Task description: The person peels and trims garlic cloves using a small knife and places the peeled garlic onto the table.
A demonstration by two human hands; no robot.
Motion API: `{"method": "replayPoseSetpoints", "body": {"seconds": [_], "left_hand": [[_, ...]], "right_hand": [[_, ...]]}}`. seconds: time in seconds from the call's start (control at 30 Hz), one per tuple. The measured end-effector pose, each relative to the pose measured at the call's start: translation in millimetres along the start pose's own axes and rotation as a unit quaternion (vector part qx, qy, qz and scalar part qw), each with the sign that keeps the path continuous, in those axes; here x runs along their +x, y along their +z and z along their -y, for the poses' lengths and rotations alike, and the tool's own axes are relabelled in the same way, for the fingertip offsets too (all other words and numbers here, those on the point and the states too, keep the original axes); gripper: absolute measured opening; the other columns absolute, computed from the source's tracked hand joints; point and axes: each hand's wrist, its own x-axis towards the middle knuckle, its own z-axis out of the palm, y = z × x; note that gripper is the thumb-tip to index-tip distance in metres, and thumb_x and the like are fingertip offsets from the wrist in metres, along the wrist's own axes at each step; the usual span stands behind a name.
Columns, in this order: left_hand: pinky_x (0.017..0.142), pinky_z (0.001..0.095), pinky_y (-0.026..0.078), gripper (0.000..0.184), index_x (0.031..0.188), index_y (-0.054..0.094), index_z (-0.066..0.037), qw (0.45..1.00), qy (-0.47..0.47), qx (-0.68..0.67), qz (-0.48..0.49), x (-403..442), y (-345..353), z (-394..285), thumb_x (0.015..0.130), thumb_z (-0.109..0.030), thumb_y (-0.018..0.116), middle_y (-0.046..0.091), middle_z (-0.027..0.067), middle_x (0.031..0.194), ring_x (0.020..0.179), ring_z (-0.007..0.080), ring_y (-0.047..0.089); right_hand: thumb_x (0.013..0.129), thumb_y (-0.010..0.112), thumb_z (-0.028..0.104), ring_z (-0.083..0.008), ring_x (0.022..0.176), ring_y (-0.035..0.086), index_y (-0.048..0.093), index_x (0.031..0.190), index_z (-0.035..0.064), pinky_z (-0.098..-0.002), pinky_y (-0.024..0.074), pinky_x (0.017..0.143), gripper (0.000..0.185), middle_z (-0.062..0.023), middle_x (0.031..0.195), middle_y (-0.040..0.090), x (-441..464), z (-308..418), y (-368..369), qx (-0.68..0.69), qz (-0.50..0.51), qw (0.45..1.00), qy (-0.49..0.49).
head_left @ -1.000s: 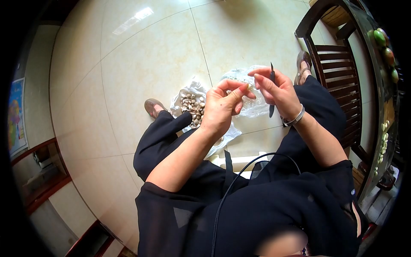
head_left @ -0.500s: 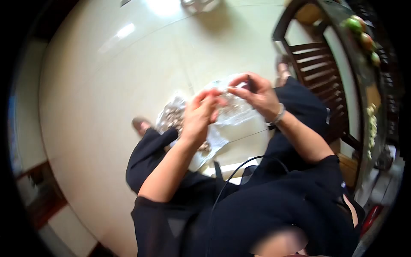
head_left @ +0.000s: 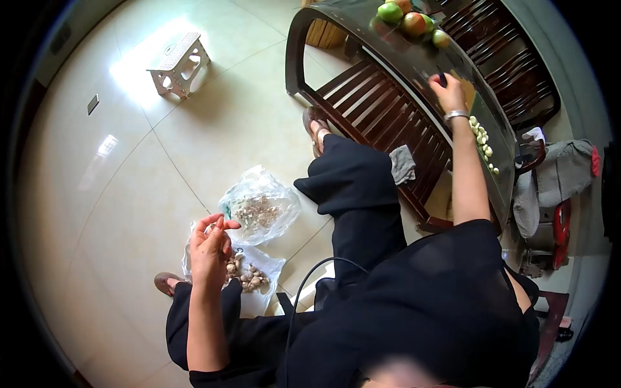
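My right hand (head_left: 451, 96) is stretched over the dark table, closed around a small dark-handled knife (head_left: 443, 79); its blade cannot be made out. Just below that hand, peeled garlic cloves (head_left: 479, 134) lie in a row along the table. My left hand (head_left: 211, 242) hovers above the white plastic bags, its thumb and fingers pinched together; whatever is between them is too small to name. Beneath it, unpeeled garlic (head_left: 251, 279) rests on a white plastic bag (head_left: 274, 266). Beside that, a clear plastic bag (head_left: 284, 205) holds garlic skins (head_left: 255, 212).
Several green and red fruits (head_left: 414, 24) sit at the table's far end. A slatted wooden bench (head_left: 369, 97) with a grey cloth (head_left: 402, 164) stands alongside. On the tiled floor are a folding stool (head_left: 179, 64) and a flat dark object (head_left: 93, 104).
My hands were together over the bags and have moved apart. The right one has gone out over the table with the knife. The view has swung toward the table.
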Motion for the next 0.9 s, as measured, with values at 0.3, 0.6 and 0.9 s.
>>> {"method": "replayPoseSetpoints", "body": {"seconds": [0.3, 0.6, 0.9], "left_hand": [[0.038, 0.0154, 0.026, 0.032, 0.115, 0.049, 0.001, 0.997, -0.023, -0.002, 0.077, 4, 4, 1, 0.09, -0.019, 0.046, 0.051, 0.0017, 0.065, 0.042, 0.0026, 0.033], [0.042, 0.0154, 0.03, 0.012, 0.096, 0.048, -0.002, 0.996, 0.023, 0.004, 0.092, 5, 8, 0, 0.087, -0.01, 0.048, 0.06, 0.0137, 0.078, 0.045, 0.0049, 0.037], [0.044, 0.0138, 0.029, 0.022, 0.101, 0.055, 0.0, 0.998, 0.016, 0.027, 0.062, -1, 4, -8, 0.089, -0.017, 0.048, 0.061, 0.0089, 0.078, 0.047, 0.0028, 0.036]], "right_hand": [[0.069, 0.064, 0.024, -0.0312, 0.079, 0.06, 0.065, 0.083, 0.0063, -0.0361, 0.0462, 0.07, 0.022, -0.0149, 0.082, 0.063, 8, -27, -35, -0.17, -0.05, 0.983, 0.048], [0.082, 0.059, 0.025, -0.0099, 0.052, 0.048, 0.058, 0.084, 0.0, -0.0238, 0.0398, 0.047, 0.026, -0.003, 0.06, 0.054, -123, 231, 64, 0.356, 0.406, 0.822, -0.178], [0.079, 0.063, 0.022, -0.0093, 0.061, 0.05, 0.057, 0.087, 0.0011, -0.0222, 0.0413, 0.056, 0.023, -0.004, 0.068, 0.055, -193, 276, 116, 0.481, 0.533, 0.665, -0.207]]}}
